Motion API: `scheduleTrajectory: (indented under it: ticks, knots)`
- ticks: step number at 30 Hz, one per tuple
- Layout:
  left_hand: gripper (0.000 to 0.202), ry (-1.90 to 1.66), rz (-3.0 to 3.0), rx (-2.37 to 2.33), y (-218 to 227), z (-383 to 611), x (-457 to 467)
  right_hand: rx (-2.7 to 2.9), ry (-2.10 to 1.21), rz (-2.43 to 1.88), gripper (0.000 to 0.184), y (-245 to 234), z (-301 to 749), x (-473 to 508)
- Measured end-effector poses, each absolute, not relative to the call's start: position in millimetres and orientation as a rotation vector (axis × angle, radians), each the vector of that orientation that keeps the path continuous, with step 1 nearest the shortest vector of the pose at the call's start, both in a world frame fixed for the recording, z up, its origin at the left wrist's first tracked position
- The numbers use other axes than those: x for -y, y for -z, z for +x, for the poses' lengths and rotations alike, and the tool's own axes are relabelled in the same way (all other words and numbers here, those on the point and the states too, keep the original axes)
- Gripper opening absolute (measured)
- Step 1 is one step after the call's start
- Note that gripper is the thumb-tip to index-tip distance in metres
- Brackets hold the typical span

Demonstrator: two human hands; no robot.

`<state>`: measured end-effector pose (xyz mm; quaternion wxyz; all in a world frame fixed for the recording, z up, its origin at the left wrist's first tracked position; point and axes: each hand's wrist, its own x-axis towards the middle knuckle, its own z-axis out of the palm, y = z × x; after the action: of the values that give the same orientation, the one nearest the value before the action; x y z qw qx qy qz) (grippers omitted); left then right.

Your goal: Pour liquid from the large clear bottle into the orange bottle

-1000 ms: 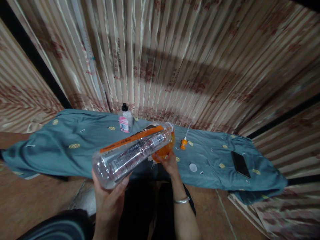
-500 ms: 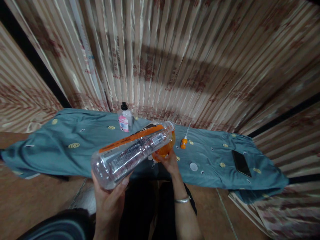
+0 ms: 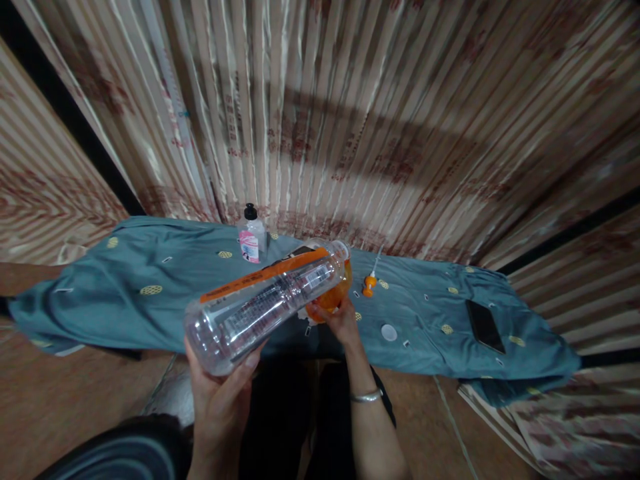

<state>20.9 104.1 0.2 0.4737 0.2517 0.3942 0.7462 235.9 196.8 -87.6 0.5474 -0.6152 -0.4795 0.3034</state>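
My left hand (image 3: pixel 223 393) is wrapped round the base of a large clear plastic bottle (image 3: pixel 270 307) with an orange-edged label. The bottle is tilted, its mouth up and to the right, over an orange bottle (image 3: pixel 330 300). Around that orange bottle my right hand (image 3: pixel 343 323) is closed near its lower part; the clear bottle hides much of it. Whether liquid flows between them I cannot tell. To the right lies an orange spray or pump head (image 3: pixel 369 285) with a thin tube. A white round cap (image 3: pixel 389 333) lies nearer the front edge.
A pump bottle with a black top and pink label (image 3: pixel 253 237) stands at the back left of the cloth-covered table (image 3: pixel 170 313). A black phone (image 3: pixel 485 325) lies at the right. Behind the table hangs a striped curtain (image 3: pixel 320 120).
Both hands keep their grips on the two bottles. The tilted bottle and hands look almost unchanged; the whole view has shifted very slightly.
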Motion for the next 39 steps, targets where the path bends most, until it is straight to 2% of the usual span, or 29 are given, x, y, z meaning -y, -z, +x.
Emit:
scheduleTrajectory:
  ticks: [11, 22, 33, 39]
  knots:
    - [0.1, -1.806, 0.577, -0.936, -9.4, 24.7, -102.1, 1.1, -0.775, -1.399, 0.065, 99.5, 244.8, -208.6]
    - [0.103, -1.805, 0.556, -0.971, -8.4, 27.4, -100.1, 1.11, -0.799, -1.364, 0.085, 90.7, 245.7, -208.7]
    - [0.112, -1.793, 0.632, -0.947, 8.0, 17.8, -104.7, 1.083, -0.751, -1.445, 0.081, 94.1, 243.6, -206.5]
    - [0.104, -1.81, 0.619, -0.946, 6.1, 18.6, -103.9, 1.08, -0.855, -1.349, 0.081, 87.9, 246.6, -206.3]
